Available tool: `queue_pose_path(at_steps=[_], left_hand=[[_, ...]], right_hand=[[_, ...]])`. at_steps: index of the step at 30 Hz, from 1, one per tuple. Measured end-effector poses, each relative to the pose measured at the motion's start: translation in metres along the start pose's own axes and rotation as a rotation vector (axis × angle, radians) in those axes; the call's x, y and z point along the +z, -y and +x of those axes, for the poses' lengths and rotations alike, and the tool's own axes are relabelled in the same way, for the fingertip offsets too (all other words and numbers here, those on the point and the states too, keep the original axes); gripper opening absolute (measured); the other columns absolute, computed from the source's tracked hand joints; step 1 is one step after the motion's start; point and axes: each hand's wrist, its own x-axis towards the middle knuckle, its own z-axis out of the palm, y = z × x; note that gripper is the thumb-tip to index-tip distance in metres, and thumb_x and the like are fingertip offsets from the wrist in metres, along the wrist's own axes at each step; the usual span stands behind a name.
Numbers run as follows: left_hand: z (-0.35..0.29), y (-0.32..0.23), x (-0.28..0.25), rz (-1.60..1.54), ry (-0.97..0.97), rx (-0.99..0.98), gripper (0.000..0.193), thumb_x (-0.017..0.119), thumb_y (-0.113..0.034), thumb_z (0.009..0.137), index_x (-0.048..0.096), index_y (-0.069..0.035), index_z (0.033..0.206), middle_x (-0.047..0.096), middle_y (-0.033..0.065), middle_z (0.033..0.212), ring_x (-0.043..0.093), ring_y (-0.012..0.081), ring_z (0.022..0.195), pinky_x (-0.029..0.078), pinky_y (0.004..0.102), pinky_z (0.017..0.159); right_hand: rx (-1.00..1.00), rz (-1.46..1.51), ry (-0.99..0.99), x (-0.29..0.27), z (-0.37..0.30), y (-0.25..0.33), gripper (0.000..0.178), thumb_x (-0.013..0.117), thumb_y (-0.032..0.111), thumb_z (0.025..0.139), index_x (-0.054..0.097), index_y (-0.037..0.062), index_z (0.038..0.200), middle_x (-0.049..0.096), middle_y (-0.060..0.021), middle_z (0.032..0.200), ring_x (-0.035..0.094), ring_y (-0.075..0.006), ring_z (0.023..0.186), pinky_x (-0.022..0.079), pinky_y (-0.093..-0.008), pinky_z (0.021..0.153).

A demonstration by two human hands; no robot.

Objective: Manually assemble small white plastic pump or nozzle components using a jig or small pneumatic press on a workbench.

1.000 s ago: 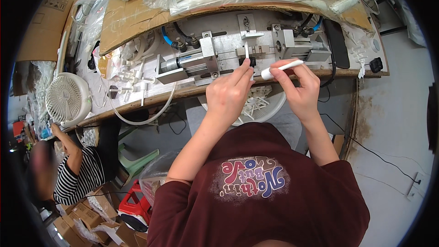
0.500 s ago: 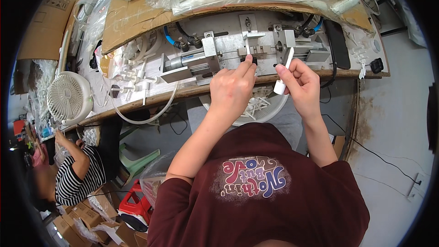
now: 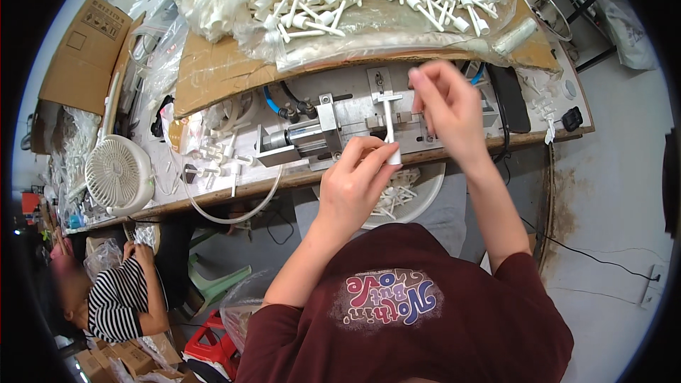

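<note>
My left hand (image 3: 355,183) is closed, its thumb and fingertips pinching the cap end of a white plastic cap with a long stem (image 3: 390,130). The stem points away from me, its far end at the small metal block of a bench fixture (image 3: 380,84). My right hand (image 3: 454,110) is raised over the right part of the fixture, slightly blurred, with its fingers loosely bent and apart. Nothing shows in it. The metal clamp unit with a cylinder (image 3: 301,138) stands left of the stem; my right hand partly hides the matching unit on the right.
A heap of white stemmed caps (image 3: 340,0) lies in clear plastic on a cardboard sheet (image 3: 220,64) above the fixture. Below the bench edge is a white basin (image 3: 429,195) with more pieces. A white fan (image 3: 119,174) stands left, near a person in stripes (image 3: 128,298).
The stemmed cap that my right hand held is now in my left hand's pinch at the fixture. My right hand has let go and moved up. The view has tilted towards the heap.
</note>
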Motion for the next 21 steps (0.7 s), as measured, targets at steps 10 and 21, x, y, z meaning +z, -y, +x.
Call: queue_pose_path(at_steps=[10, 21], left_hand=[[-0.001, 0.023, 0.023, 0.471, 0.105, 0.146, 0.028, 0.078, -0.012, 0.073, 0.072, -0.006, 0.1, 0.07, 0.0065, 0.119, 0.063, 0.0209, 0.058, 0.051, 0.0293, 0.057], [-0.004, 0.027, 0.023, 0.453, 0.09, 0.138, 0.028, 0.079, -0.013, 0.073, 0.072, -0.007, 0.099, 0.069, 0.0046, 0.12, 0.06, 0.0207, 0.053, 0.05, 0.0287, 0.054]], right_hand=[[-0.613, -0.938, -0.333, -0.004, 0.168, -0.021, 0.021, 0.065, 0.015, 0.087, 0.061, 0.0067, 0.106, 0.069, -0.011, 0.1, 0.068, -0.032, 0.079, 0.054, -0.042, 0.069], [-0.523, -0.97, -0.304, 0.003, 0.192, -0.034, 0.026, 0.063, 0.013, 0.084, 0.065, 0.0048, 0.108, 0.071, -0.0142, 0.093, 0.069, -0.0333, 0.086, 0.055, -0.0434, 0.075]])
